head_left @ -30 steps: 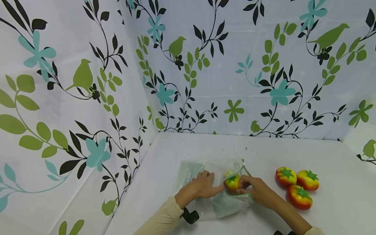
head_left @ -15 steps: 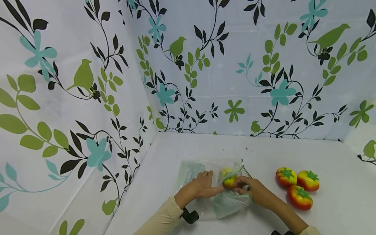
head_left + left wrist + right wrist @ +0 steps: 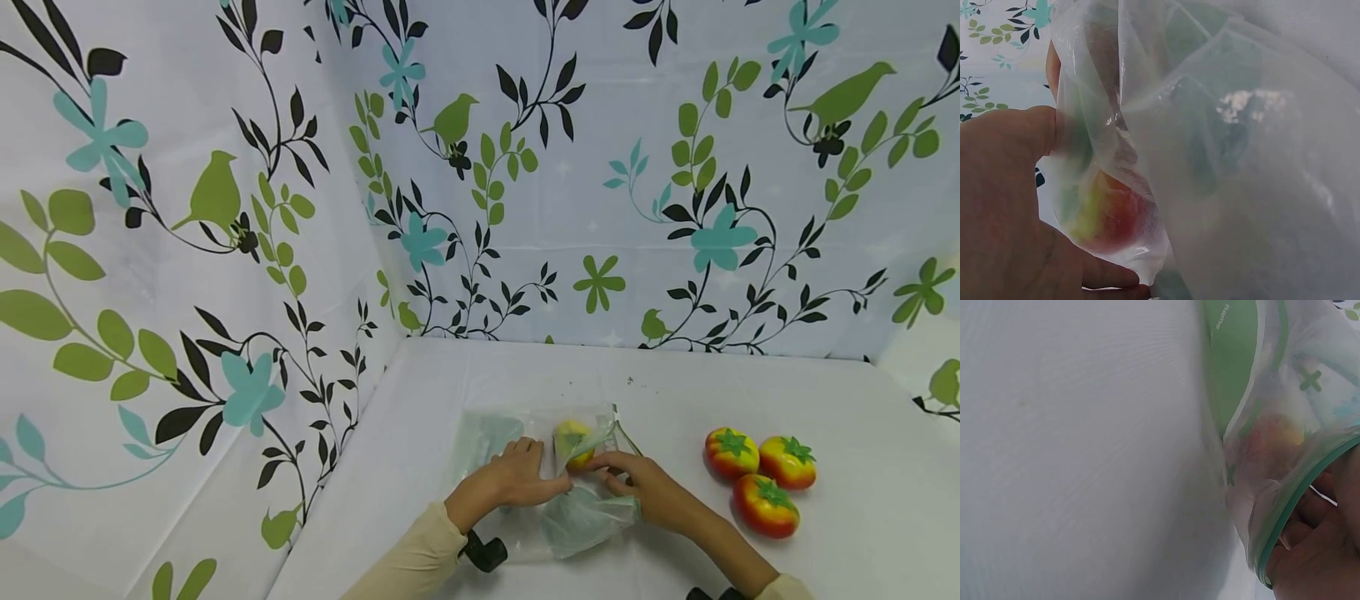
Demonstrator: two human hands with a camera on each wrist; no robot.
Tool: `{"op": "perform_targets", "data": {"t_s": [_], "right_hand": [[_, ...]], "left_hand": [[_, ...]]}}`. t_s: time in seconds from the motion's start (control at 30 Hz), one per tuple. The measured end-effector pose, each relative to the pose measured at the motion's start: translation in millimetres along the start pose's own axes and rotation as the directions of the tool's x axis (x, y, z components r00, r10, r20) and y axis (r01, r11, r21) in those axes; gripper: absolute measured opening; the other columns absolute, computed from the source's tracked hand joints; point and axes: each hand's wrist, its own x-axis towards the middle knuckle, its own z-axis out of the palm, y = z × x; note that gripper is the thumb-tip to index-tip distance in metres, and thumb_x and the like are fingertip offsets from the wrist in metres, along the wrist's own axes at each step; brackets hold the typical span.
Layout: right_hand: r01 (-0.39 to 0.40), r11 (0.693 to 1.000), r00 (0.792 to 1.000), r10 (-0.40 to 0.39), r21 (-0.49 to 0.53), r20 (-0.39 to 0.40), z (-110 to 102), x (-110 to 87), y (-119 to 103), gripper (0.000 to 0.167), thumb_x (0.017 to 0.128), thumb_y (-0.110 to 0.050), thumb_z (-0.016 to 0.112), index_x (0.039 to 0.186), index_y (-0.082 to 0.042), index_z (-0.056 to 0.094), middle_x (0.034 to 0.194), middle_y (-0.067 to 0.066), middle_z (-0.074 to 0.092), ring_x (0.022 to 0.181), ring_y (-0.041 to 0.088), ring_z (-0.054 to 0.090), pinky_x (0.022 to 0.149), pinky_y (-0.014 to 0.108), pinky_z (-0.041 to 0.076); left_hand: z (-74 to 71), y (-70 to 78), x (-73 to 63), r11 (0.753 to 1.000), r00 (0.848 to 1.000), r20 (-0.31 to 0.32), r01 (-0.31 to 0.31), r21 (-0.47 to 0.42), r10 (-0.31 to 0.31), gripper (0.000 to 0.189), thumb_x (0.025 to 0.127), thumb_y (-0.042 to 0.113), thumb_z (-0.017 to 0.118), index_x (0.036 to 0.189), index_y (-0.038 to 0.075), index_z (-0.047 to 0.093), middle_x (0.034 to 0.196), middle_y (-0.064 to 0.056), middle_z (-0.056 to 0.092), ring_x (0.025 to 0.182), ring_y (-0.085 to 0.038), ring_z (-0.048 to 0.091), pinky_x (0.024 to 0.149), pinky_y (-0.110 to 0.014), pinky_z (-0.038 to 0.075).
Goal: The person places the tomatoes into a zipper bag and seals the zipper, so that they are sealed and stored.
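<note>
A clear zip bag (image 3: 588,525) with a green zipper edge (image 3: 1297,497) lies on the white table. Inside it sits a red-and-yellow toy tomato (image 3: 573,435), seen blurred through the plastic in the left wrist view. My left hand (image 3: 512,477) rests on top of the bag, thumb stretched toward its mouth. My right hand (image 3: 651,490) reaches in through the opening, extended fingertips touching the tomato's near right side. Part of the right fingers is hidden by plastic in the right wrist view.
Three similar toy tomatoes, one of them the front tomato (image 3: 765,505), stand grouped to the right of the bag. A floral curtain (image 3: 480,167) hangs behind and to the left of the table (image 3: 847,400).
The tomato has slid left and away, deeper into the bag, with my right hand's fingers following it. My left hand has stayed on the bag.
</note>
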Motion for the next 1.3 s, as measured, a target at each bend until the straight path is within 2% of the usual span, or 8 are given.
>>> {"op": "perform_targets", "data": {"t_s": [0.23,0.67,0.8,1.03,1.13,1.3], "right_hand": [[0.067,0.998,0.998,-0.067,-0.004,-0.005,1,0.9,2,0.034,0.109,-0.013,0.058,0.141,-0.017,0.066,0.140,0.005,0.068,0.124,0.034,0.064,0.096,0.030,0.055],[0.075,0.997,0.997,-0.075,-0.025,-0.001,2,-1.2,1,0.034,0.109,-0.013,0.058,0.142,-0.012,0.065,0.139,0.012,0.067,0.122,0.032,0.063,0.092,0.030,0.056],[0.060,0.997,0.998,-0.059,-0.042,0.014,-2,-2.6,-4,0.035,0.109,-0.015,0.059,0.143,-0.010,0.065,0.138,0.012,0.068,0.120,0.030,0.065,0.091,0.031,0.056],[-0.009,0.999,1.000,0.010,-0.041,0.012,-16,-11.6,-5,0.034,0.107,-0.018,0.062,0.139,-0.010,0.067,0.135,0.010,0.071,0.108,0.015,0.065,0.087,0.026,0.056],[-0.041,0.997,0.999,0.040,-0.068,-0.017,-24,-18.3,-3,0.033,0.106,-0.022,0.065,0.136,-0.011,0.069,0.129,0.007,0.073,0.104,0.008,0.065,0.084,0.024,0.056],[-0.080,0.982,0.993,0.064,-0.171,-0.098,-49,-34.6,-4,0.035,0.101,-0.029,0.073,0.133,-0.014,0.071,0.125,0.003,0.075,0.101,0.005,0.065,0.080,0.023,0.055]], "left_hand": [[-1.0,0.0,0.0,1.000,1.000,0.010,-0.005,0.005,0.005,0.090,0.095,0.068,0.053,0.157,0.003,0.043,0.162,-0.016,0.042,0.150,-0.035,0.039,0.116,-0.064,0.036],[-0.8,1.7,-1.3,1.000,1.000,0.010,-0.008,0.027,0.007,0.091,0.095,0.068,0.054,0.156,0.002,0.045,0.160,-0.014,0.043,0.149,-0.033,0.041,0.115,-0.062,0.039],[-0.7,1.5,-1.2,0.999,1.000,0.008,-0.011,0.035,0.011,0.091,0.094,0.068,0.054,0.156,0.001,0.045,0.159,-0.014,0.044,0.148,-0.033,0.041,0.115,-0.061,0.039],[0.9,1.1,0.9,0.999,1.000,0.008,-0.011,0.048,0.010,0.092,0.095,0.069,0.053,0.157,0.002,0.044,0.161,-0.014,0.042,0.150,-0.034,0.039,0.116,-0.061,0.038],[1.2,0.8,0.9,0.999,1.000,0.011,-0.011,0.047,0.010,0.092,0.095,0.069,0.053,0.157,0.002,0.043,0.162,-0.014,0.042,0.150,-0.034,0.039,0.116,-0.061,0.038],[0.5,-0.2,0.0,0.999,1.000,0.011,-0.017,0.037,0.017,0.092,0.095,0.068,0.054,0.157,0.002,0.044,0.161,-0.015,0.042,0.150,-0.034,0.040,0.116,-0.061,0.038]]}}
